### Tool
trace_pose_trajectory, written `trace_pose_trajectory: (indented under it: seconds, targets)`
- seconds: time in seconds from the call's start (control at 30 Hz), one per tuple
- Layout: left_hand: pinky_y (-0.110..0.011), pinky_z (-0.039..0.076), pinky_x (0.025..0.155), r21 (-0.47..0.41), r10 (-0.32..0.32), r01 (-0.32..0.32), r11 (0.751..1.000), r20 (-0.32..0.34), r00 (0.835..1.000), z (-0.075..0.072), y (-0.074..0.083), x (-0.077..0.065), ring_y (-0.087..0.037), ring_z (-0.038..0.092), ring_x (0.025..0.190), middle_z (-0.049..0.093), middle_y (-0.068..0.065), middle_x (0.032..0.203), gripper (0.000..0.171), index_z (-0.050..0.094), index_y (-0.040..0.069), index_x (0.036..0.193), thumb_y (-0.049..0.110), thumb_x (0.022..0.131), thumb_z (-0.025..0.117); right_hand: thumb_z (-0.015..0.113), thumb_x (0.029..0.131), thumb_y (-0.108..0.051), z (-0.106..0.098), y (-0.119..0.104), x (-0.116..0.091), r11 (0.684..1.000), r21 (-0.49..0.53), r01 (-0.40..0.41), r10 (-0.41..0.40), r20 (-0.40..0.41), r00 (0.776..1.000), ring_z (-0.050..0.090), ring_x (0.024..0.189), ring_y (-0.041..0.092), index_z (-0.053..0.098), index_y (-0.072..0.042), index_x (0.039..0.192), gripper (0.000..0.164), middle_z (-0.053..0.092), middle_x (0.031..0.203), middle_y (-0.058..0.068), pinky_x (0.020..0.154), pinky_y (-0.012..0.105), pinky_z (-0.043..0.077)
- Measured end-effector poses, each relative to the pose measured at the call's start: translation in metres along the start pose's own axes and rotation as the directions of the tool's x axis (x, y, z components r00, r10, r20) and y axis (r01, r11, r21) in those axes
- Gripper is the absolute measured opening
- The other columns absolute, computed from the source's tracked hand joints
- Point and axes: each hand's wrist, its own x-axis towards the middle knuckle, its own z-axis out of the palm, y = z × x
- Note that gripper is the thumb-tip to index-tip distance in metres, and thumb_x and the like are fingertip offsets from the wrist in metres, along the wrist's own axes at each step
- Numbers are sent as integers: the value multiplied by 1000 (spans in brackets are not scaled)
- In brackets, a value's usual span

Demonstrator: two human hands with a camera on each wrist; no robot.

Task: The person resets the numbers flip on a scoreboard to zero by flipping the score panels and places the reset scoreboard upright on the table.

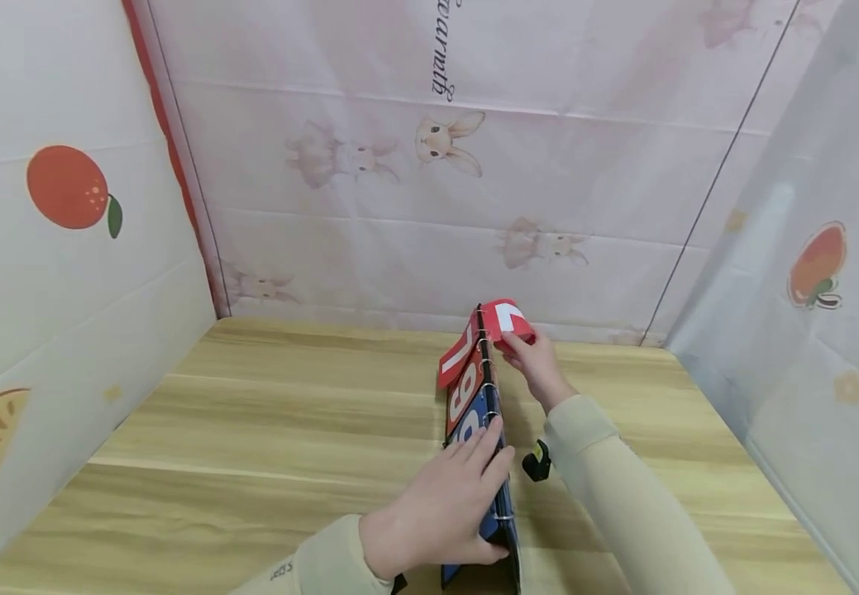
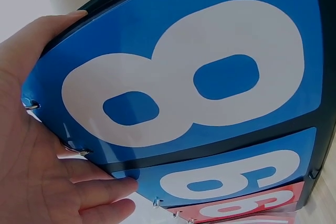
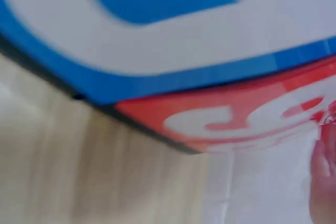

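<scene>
A tabletop flip scoreboard [image 1: 486,364] stands like a tent, its ringed ridge running away from me. My left hand [image 1: 436,504] grips its near part: fingers over the ringed edge, thumb at the near end, as the left wrist view shows. Under that hand lies a blue 8 card [image 2: 178,77], followed by a blue 6 card [image 2: 241,177] and a red 6 card [image 2: 257,203]. At the far end my right hand [image 1: 541,368] pinches a red number card [image 1: 511,316], which bends over the right side. Another red card [image 1: 456,362] hangs on the left side, slightly raised.
The scoreboard stands on a wood-grain table [image 1: 288,413]. Behind it rises a pale cloth wall [image 1: 369,273] with rabbit prints, and fruit-printed cloth walls flank both sides. A small black item [image 1: 536,463] shows beside my right sleeve.
</scene>
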Motion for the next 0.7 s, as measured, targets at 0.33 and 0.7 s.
trace_pose_trajectory:
  seconds: [0.33,0.7]
  targets:
    - [-43,39,102,4,9,-9,1000,3,1000,1,0,-2,-34,35,129,20,-25,149,96,30,3,139,64,72,63,56,92,-16,25,-15,0,850,-434,298,-319,26,948,58,98,30,13,-10,147,71,59,118,19,85,46,50]
    - [-42,42,100,26,14,-13,1000,-49,999,0,-2,-2,-34,39,126,22,-26,148,97,31,3,138,64,70,65,53,95,-16,32,-24,5,494,-698,518,-388,356,850,59,89,27,51,-2,128,37,65,112,17,78,46,51]
